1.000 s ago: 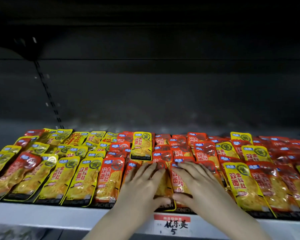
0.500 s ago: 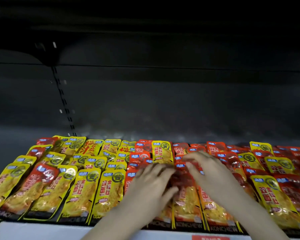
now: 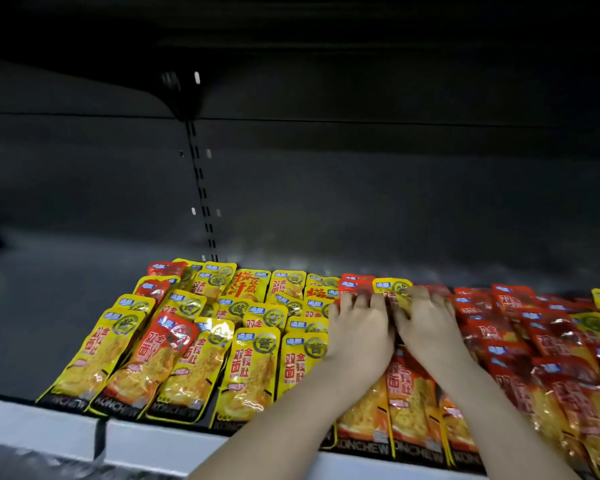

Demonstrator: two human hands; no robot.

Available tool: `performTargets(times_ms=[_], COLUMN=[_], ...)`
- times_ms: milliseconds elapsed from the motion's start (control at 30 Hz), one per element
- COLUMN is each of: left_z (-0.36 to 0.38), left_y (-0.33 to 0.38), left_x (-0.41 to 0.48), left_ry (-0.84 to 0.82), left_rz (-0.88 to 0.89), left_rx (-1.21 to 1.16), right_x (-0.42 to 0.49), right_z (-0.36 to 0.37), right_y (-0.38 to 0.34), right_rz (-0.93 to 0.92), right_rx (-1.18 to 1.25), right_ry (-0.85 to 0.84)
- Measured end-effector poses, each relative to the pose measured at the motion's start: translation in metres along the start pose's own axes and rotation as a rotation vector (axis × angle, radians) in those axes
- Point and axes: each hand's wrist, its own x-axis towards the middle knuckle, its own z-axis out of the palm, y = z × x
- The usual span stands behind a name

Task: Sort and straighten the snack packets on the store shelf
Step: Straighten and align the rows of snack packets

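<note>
Yellow snack packets (image 3: 250,358) lie in overlapping rows on the left part of the shelf, red snack packets (image 3: 534,344) on the right. One red packet (image 3: 163,344) sits among the yellow ones. A lone yellow packet (image 3: 394,289) lies at the back between the red rows. My left hand (image 3: 361,327) and my right hand (image 3: 426,323) rest side by side, palms down, fingers spread over the back packets around that yellow one. The right fingers touch its edge; I cannot tell whether they grip it.
The white shelf front edge (image 3: 153,441) runs along the bottom. Bare grey shelf floor (image 3: 49,306) lies left of the packets. A dark back wall with a slotted upright (image 3: 201,188) stands behind. A dark shelf (image 3: 291,46) hangs overhead.
Both hands have slid from the front packets toward the back rows, up to the lone yellow packet. The camera has turned left, so the packets sit further right in view.
</note>
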Motion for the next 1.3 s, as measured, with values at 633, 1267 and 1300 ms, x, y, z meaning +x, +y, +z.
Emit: performTargets(times_ms=[633,1267,1300], left_z=[-0.062,-0.089,-0.083], left_y=[-0.018,-0.204,-0.205], left_x=[-0.024,-0.001,-0.001], left_ry=[0.132,0.160,0.139], left_rz=[0.101,-0.255,-0.257], left_rx=[-0.565,-0.283,-0.232], right_x=[-0.025,0.007,0.011], right_z=[-0.051,0.028,0.031], right_y=[-0.048,-0.191,-0.190], right_rz=[-0.072,-0.131,-0.118], right_rx=[0.997,0.684,0.667], right_ry=[0.211,0.152,0.181])
